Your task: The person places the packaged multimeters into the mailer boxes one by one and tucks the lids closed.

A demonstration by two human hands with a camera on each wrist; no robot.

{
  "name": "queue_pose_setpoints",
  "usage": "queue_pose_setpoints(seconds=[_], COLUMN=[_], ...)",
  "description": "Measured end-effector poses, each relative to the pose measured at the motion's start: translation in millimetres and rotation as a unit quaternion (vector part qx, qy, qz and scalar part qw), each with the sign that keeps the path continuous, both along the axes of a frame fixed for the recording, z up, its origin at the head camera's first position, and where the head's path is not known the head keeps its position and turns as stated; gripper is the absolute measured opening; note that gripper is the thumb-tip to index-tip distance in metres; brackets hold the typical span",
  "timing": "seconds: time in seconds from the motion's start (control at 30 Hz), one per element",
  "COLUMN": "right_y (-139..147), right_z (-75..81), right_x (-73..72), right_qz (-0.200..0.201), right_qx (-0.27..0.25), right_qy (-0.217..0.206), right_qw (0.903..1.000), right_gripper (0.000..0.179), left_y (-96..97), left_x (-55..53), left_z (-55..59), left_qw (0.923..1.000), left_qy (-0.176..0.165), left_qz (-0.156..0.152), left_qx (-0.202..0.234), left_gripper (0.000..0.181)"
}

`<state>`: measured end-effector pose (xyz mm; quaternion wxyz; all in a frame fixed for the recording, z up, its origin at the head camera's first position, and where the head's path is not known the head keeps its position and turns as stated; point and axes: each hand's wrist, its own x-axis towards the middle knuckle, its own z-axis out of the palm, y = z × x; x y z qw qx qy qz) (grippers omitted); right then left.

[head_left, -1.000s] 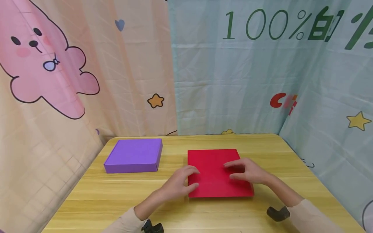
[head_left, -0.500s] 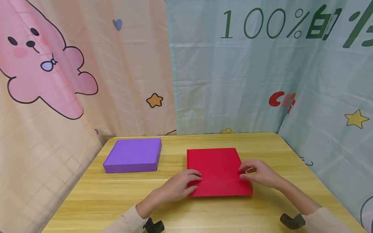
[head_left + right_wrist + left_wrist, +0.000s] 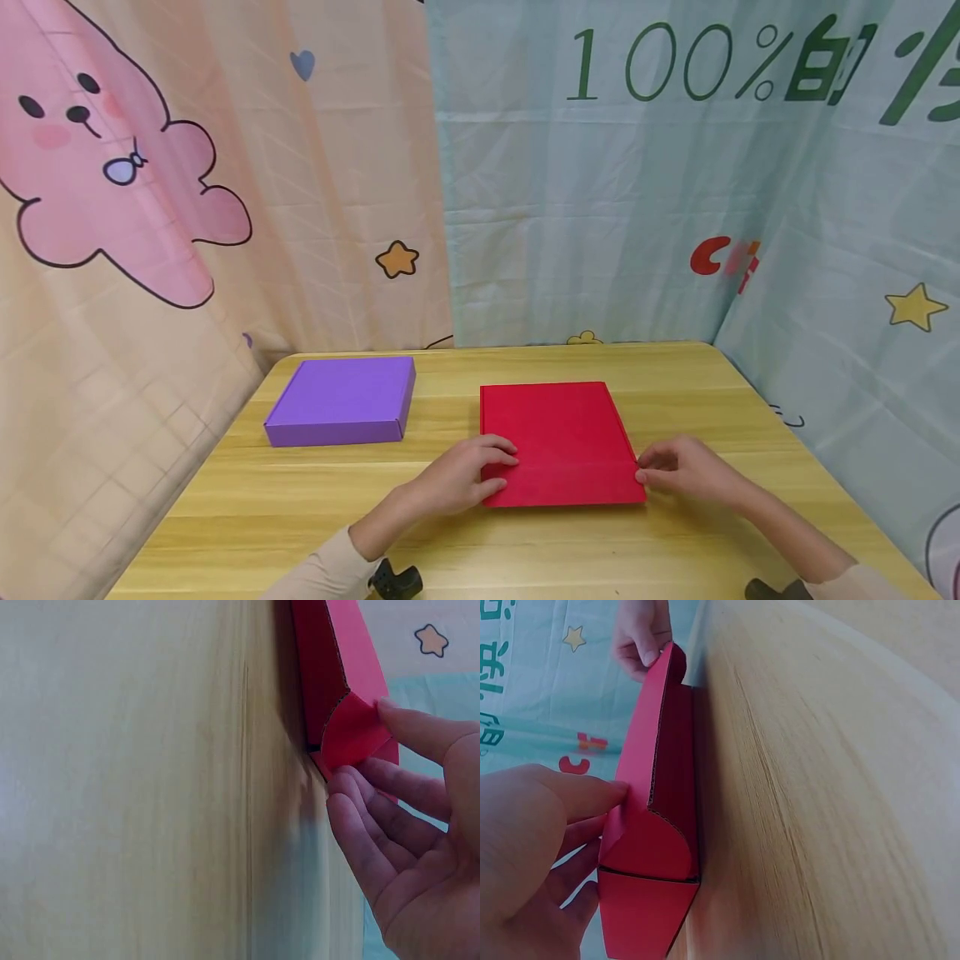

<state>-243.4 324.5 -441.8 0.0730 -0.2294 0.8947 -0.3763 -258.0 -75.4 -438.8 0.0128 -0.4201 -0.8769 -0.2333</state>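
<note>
A flat red cardboard box [image 3: 558, 433] lies on the wooden table. In the left wrist view its front flap [image 3: 641, 750] stands out from the body, with a rounded side tab [image 3: 656, 847] at the near end. My left hand [image 3: 461, 475] rests on the box's left edge, fingers on the lid and thumb [image 3: 604, 793] touching the flap. At the front right corner, my right hand [image 3: 690, 471] pinches the flap's other tab [image 3: 349, 731]; its thumb presses the top edge while the fingers sit against the tab.
A closed purple cardboard box [image 3: 341, 400] lies at the back left of the table [image 3: 555, 550]. Printed curtains [image 3: 585, 208] hang behind and at both sides. Black wrist mounts [image 3: 397, 581] show at the sleeves.
My right hand has moved right and toward the front, from over the lid to the box's right corner. My left hand has come down onto the left edge. The purple box stays put.
</note>
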Motion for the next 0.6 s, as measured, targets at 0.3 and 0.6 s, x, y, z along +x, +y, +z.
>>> queue_pose_setpoints(seconds=[0.3,0.6], right_y=[-1.2,-3.3], right_z=[-2.3,-2.6], right_x=[2.5,2.8], right_qz=[0.003,-0.016], right_qx=[-0.018,-0.089], right_qy=[-0.079,-0.162], right_qw=[0.9967,0.9826], right_gripper=[0.037,0.040], left_y=[-0.7,-2.1], left_x=[-0.6,-1.9], left_z=[1.4,3.2], left_qw=[0.9995,0.9979], left_qy=[-0.030,-0.062], left_qz=[-0.005,-0.003], left_qx=[0.010,0.021], left_gripper=[0.033,0.034])
